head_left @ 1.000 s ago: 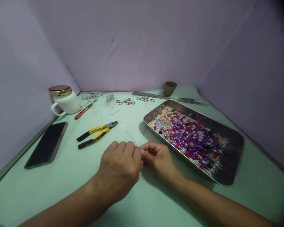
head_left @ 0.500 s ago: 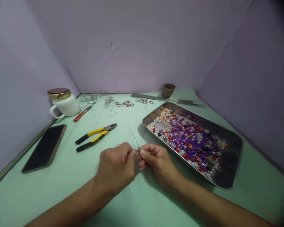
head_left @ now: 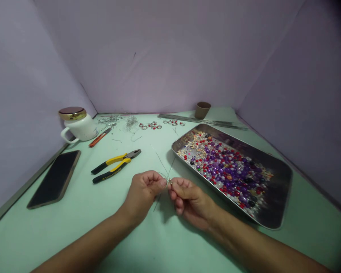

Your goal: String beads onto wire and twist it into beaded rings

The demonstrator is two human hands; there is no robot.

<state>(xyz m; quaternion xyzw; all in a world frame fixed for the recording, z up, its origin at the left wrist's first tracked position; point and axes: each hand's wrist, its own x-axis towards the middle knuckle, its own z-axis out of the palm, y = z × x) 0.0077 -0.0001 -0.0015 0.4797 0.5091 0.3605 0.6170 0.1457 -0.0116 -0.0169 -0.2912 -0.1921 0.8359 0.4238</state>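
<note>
Progress: partway, judging from where I stand. L hand (head_left: 143, 192) has thumb and finger closed on thin wire (head_left: 161, 164); R hand (head_left: 191, 200) pinches a small gold-toned bead cluster (head_left: 171, 181) on same, fingertips of both nearly meeting. Piece is held above bench (head_left: 82, 223), approx. mid-width, nearer front edge than back. No. of beads on it can't be told; fingers hide part.

Piece in hand judged incomplete: wire ends stick out loose, some twd back edge, one twd front, apparently untrimmed.

Done, by the look of it: several beaded rings (head_left: 153, 125) w/ red accents, in two grps nr middle of back edge. Exact count unclear.

Left to use: tray (head_left: 277, 208) along R side, well stocked w/ mixed loose beads (head_left: 230, 167); wire bundle (head_left: 221, 123) along back edge, R of centre, beside brown cup (head_left: 202, 110).

Tools: pliers (head_left: 127, 156) lie L of hands, handles spread, not in use; cutter (head_left: 100, 137) twd back L corner, next to lidded mug (head_left: 82, 127). Wire scraps (head_left: 131, 122) at back L. Phone (head_left: 53, 180), L edge.
</note>
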